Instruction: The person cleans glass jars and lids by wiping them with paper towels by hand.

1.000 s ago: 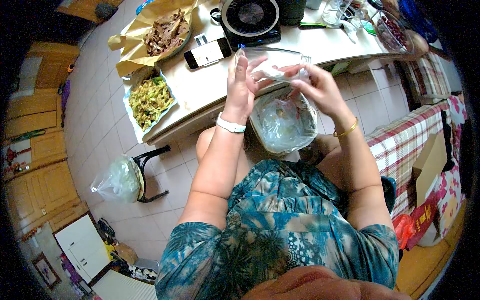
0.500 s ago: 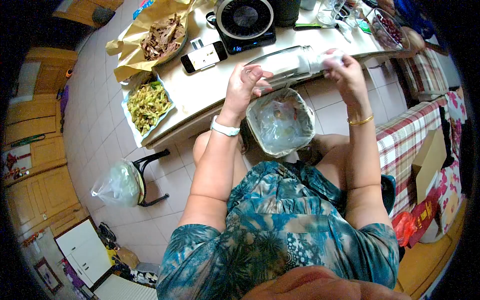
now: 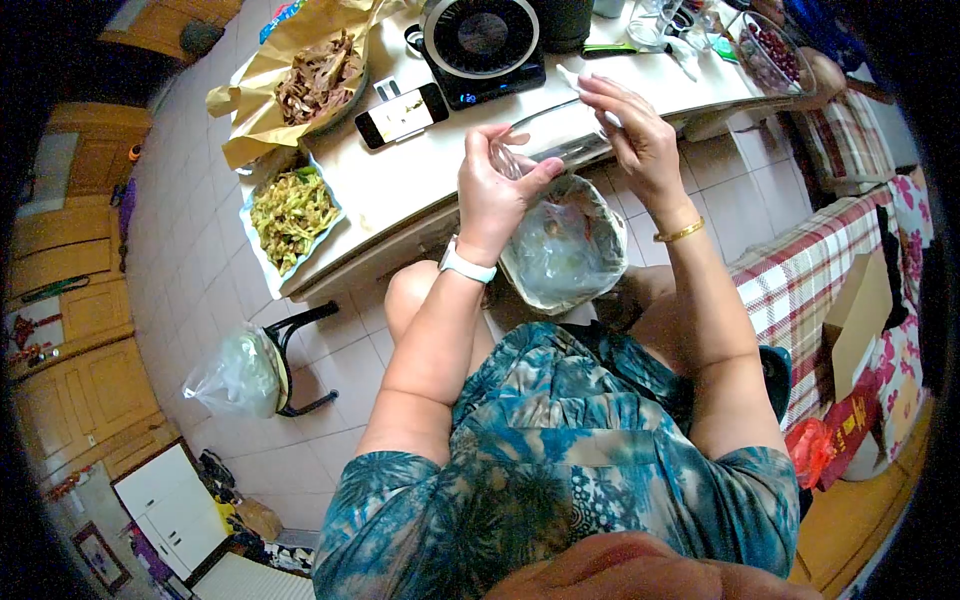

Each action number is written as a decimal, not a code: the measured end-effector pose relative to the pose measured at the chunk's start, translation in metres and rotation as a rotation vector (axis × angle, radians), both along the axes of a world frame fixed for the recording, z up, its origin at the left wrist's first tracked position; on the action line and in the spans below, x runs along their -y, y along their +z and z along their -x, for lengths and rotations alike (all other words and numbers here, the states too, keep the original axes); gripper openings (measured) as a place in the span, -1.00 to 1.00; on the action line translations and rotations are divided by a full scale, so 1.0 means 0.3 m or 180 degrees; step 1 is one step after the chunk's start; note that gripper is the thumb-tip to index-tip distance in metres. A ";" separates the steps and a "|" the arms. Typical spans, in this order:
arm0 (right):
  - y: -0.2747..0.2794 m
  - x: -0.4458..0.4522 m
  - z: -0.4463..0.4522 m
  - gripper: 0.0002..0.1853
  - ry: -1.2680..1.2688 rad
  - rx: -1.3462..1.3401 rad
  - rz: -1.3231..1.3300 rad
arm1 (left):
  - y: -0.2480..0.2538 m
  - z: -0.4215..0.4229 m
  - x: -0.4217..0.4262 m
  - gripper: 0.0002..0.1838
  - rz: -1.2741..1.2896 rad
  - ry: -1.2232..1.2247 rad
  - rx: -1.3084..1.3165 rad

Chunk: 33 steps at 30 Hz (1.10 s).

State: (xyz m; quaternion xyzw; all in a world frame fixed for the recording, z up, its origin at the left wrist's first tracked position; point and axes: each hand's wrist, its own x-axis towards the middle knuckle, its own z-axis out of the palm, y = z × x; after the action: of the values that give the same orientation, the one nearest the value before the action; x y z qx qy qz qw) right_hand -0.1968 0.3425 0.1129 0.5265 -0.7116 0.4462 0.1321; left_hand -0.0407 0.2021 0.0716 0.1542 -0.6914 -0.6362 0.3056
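Observation:
A clear glass jar (image 3: 578,138) lies sideways between my hands, above the table's front edge. My left hand (image 3: 498,190) is wrapped round its left end, thumb in front. Over the right end sits my right hand (image 3: 640,140), its fingers fairly straight and pressed against a white wad (image 3: 568,78) that looks like tissue or cloth. Most of the wad is hidden behind the fingers. Just below the jar stands a bin (image 3: 562,245) lined with a clear plastic bag, between my knees.
On the table (image 3: 400,190) are a phone (image 3: 402,116), a black scale with a round top (image 3: 482,45), brown dried pieces (image 3: 320,80) on paper, and a tray of green-brown shreds (image 3: 292,215). A bowl of dark red fruit (image 3: 772,60) stands right. Beside it shows another person's arm (image 3: 825,80).
My right hand has moved left and the white wad has left the jar's mouth for its side. My left hand has shifted slightly right and down, still holding the jar.

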 end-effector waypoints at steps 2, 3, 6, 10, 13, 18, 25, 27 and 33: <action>-0.025 0.010 -0.040 -0.60 0.0240 -0.0153 0.0175 | 0.037 -0.005 -0.009 -0.35 0.0086 -0.0009 0.0478; -0.038 0.024 -0.107 -0.47 0.0436 0.0009 0.0179 | -0.009 0.006 0.001 -0.34 0.0215 0.0055 0.0319; 0.016 0.024 -0.195 -0.46 0.0989 -0.0463 -0.0238 | -0.059 0.014 0.022 -0.34 -0.0174 0.0090 -0.0055; -0.008 0.011 -0.007 -0.52 -0.0010 -0.0154 -0.0107 | 0.012 -0.002 0.000 -0.34 0.1154 0.0440 0.0185; -0.044 0.039 -0.159 -0.55 0.0428 -0.0513 0.0121 | 0.016 -0.013 -0.002 -0.28 0.1213 0.0388 0.0526; -0.010 0.019 -0.025 -0.47 -0.0011 -0.0443 -0.0029 | 0.024 -0.001 -0.018 -0.23 0.0841 0.0510 0.0176; -0.003 0.032 -0.203 -0.52 0.0625 -0.0603 -0.0042 | -0.019 -0.011 -0.011 -0.33 0.1327 0.0574 0.0257; -0.001 0.024 -0.039 -0.61 0.0069 -0.0600 0.0115 | 0.011 -0.013 -0.027 -0.31 0.1282 0.0436 0.0063; -0.071 -0.078 0.099 -0.65 -0.0454 0.3430 0.2080 | -0.025 0.023 -0.045 -0.25 -0.0494 -0.0037 -0.0545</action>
State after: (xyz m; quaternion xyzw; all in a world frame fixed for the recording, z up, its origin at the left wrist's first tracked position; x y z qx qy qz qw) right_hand -0.2265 0.3659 0.0917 0.1118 -0.5385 0.8329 -0.0613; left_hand -0.0475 0.2154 0.0642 0.1185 -0.6124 -0.7004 0.3469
